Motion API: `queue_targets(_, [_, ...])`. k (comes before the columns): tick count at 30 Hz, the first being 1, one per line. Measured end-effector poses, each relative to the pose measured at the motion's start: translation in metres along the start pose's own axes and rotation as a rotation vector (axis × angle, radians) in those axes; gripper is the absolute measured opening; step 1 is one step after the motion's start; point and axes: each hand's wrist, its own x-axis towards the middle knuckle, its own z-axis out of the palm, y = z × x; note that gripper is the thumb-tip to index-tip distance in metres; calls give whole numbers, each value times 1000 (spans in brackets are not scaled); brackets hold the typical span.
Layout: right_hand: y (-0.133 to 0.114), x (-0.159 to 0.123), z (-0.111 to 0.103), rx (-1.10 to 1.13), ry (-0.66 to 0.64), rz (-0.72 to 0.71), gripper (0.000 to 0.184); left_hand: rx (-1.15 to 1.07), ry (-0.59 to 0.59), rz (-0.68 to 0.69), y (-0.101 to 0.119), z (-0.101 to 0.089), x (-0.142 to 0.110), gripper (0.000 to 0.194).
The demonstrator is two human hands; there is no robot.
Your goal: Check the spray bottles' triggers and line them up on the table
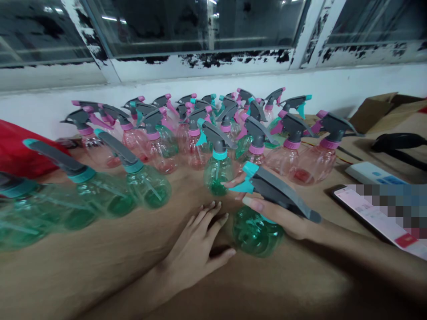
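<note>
Because this green spray bottle (256,233) looks light and slick, my right grip (288,220) holds its neck (268,219); left grip (196,246) open.

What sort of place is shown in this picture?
Probably a workshop or storeroom, though I cannot be certain. Many similar spray bottles stand together on a table, an open cardboard box is behind, and the window frame looks worn and patchy.

Your left hand (195,242) and right hand (288,221) are bare, with slender, tapering fingers; your forearms (360,251) are slim and uncovered as far as they show; your right thumbnail (247,201) looks longish.
</note>
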Motion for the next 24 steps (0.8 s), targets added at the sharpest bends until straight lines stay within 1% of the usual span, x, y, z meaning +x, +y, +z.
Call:
queue_targets(6, [1, -1, 0, 18, -8, 11, 36, -7, -5, 8, 0, -1, 1, 62])
queue_targets(10, [0, 0, 1, 44, 0, -1, 35, -3, 0, 2, 0, -1, 0, 63])
queue_targets(15, [-2, 0, 1, 19, -1, -1, 35, -6, 4, 5, 1, -2, 0, 62])
queue_targets(18, [-3, 0, 0, 11, 15, -27, 32, -12, 2, 4, 1, -2, 0, 63])
queue_targets(22, [-2, 1, 1, -1, 20, -30, 21, -11, -11, 6, 1, -1, 0, 63])
queue_targets(24, [-2, 2, 2, -45, 52, -17, 17, -6, -10, 10, 1, -1, 0, 63])
